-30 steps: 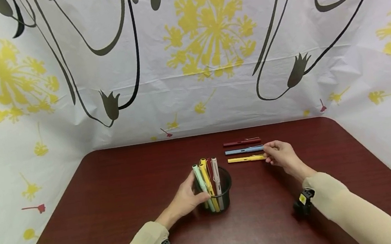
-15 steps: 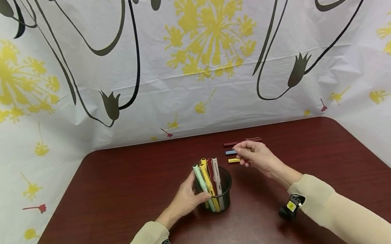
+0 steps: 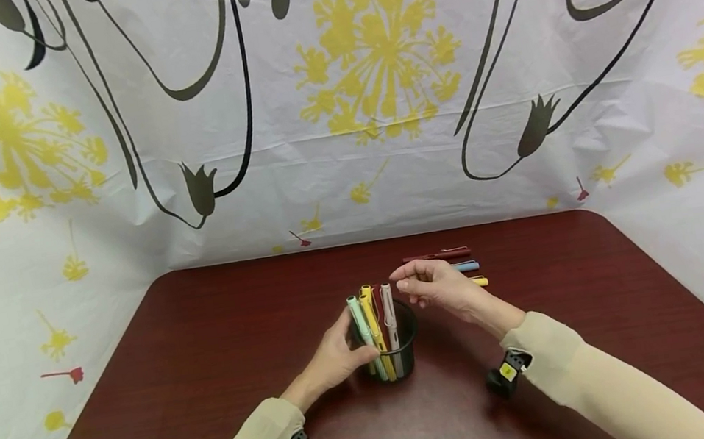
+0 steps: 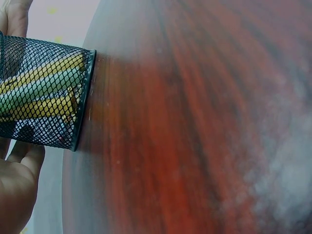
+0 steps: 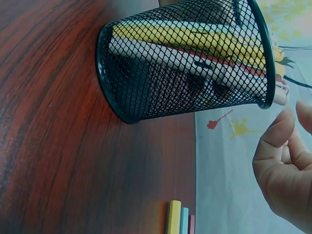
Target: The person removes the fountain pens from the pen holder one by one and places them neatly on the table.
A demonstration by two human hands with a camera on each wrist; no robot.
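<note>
My left hand (image 3: 336,355) grips a black mesh pen cup (image 3: 409,362) standing on the table, thumb on the near side and fingers round its left. Several capped pens lean inside it: a mint pen (image 3: 358,319), yellow pens (image 3: 373,320), a dark red one partly hidden, and a pale grey pen (image 3: 388,311) at the right. Just right of the grey pen's top, my right hand (image 3: 444,287) hovers with thumb and forefinger slightly apart. Nothing shows between them; in the right wrist view the fingertips (image 5: 284,124) are close to that pen's end (image 5: 280,95).
Behind my right hand lie a dark red pen (image 3: 457,253), a blue pen (image 3: 467,266) and a yellow pen (image 3: 480,281), parallel on the dark red-brown table (image 3: 238,316). A white cloth (image 3: 323,201) with yellow flowers hangs round the table's far edge and sides.
My right hand has moved left, from the right ends of the pens on the table to beside the cup's grey pen. My left hand and the cup have stayed put.
</note>
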